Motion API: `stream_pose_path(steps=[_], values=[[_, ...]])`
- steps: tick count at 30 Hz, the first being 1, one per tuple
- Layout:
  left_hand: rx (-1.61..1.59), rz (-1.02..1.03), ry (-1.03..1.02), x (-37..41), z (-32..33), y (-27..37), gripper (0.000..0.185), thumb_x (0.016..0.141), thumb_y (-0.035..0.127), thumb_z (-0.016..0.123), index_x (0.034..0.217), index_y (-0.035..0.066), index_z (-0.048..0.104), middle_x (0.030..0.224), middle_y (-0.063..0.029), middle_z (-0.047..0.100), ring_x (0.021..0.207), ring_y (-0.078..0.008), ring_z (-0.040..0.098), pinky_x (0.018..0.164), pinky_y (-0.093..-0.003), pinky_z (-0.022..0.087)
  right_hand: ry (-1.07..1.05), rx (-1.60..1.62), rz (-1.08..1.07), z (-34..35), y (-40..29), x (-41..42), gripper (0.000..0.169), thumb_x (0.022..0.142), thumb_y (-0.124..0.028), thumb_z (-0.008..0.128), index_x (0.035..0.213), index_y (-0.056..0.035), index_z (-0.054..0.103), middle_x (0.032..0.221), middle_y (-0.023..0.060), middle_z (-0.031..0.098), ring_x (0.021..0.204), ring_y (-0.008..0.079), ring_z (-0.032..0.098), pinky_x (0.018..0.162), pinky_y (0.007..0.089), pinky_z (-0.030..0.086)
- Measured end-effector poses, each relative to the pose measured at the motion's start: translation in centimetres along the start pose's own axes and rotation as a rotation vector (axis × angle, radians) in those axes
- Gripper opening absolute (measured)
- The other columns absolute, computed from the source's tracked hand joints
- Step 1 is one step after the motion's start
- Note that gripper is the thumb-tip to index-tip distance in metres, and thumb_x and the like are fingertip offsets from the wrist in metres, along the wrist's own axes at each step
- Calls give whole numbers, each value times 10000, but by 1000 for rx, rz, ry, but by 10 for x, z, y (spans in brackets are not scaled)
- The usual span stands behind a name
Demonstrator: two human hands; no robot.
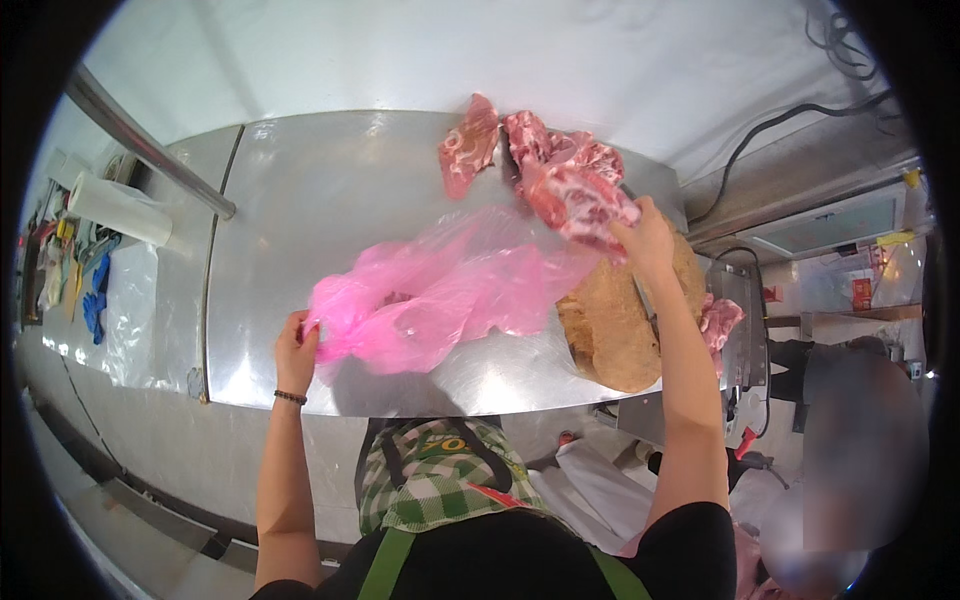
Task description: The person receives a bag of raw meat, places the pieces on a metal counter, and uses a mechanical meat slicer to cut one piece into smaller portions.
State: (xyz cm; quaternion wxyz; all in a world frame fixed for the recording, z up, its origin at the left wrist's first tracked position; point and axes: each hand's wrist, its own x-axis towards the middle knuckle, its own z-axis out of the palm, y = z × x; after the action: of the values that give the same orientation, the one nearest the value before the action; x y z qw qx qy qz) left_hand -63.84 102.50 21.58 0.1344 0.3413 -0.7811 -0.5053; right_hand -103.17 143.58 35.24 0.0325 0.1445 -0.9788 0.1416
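My left hand (298, 349) grips the gathered end of a pink plastic bag (450, 285), which stretches to the right over the metal table (300, 187). With my right hand (645, 236) I hold a large piece of raw meat with bone (577, 199) by its lower right end, above the bag's far end and the back of a round wooden chopping block (615, 322). More raw meat (529, 139) lies just behind it against the wall. A separate flat piece of meat (471, 150) lies to the left of that pile. Something small and dark shows through the bag.
A metal pole (157, 146) rises at the left, beside a roll of clear plastic (120, 208) and blue gloves (96, 300). Another meat piece (721, 322) lies right of the block. Black cable (757, 131) runs along the right wall. A blurred person (862, 450) is at the lower right.
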Motion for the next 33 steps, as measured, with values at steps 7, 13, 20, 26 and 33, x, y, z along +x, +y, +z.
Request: stream_pose_path(steps=[7,13,20,26,33], values=[[-284,-67,-218,-18,5,31,226,984,251,605,1044,44,671,740,47,549,674,-39,452,577,-225,363,-77,414,-646,89,-131,-62,231,937,-175,598,1130,-55,641,1091,155,658,1064,340,616,957,406,469],[-728,-367,109,0,51,-43,466,1008,301,521,1415,77,482,1285,-78,575,1149,-185,558,989,-312,438,-1048,348,-332,240,-140,-191,245,865,-120,539,1065,-34,653,1041,223,684,999,377,657,863,470,503],[-560,-581,49,-4,134,-151,498,931,134,633,1392,5,499,1287,-120,611,1115,-196,603,880,-320,517,-404,402,-85,310,-177,-205,209,818,-128,620,994,-20,652,1101,226,672,1094,409,611,893,462,486],[-641,-678,-211,-8,105,-152,460,868,51,694,1305,-30,577,1085,-122,702,964,-229,680,824,-326,559,-389,529,-57,314,-183,-165,293,798,-220,699,1029,-56,623,1159,206,645,998,380,635,769,471,516],[-1282,-851,-390,-31,120,-111,348,904,-56,532,1243,-18,605,1102,-135,688,1019,-260,677,886,-396,574,-1074,688,531,287,-181,-179,799,775,-380,776,1414,-164,348,1141,25,643,831,224,640,587,467,492]])
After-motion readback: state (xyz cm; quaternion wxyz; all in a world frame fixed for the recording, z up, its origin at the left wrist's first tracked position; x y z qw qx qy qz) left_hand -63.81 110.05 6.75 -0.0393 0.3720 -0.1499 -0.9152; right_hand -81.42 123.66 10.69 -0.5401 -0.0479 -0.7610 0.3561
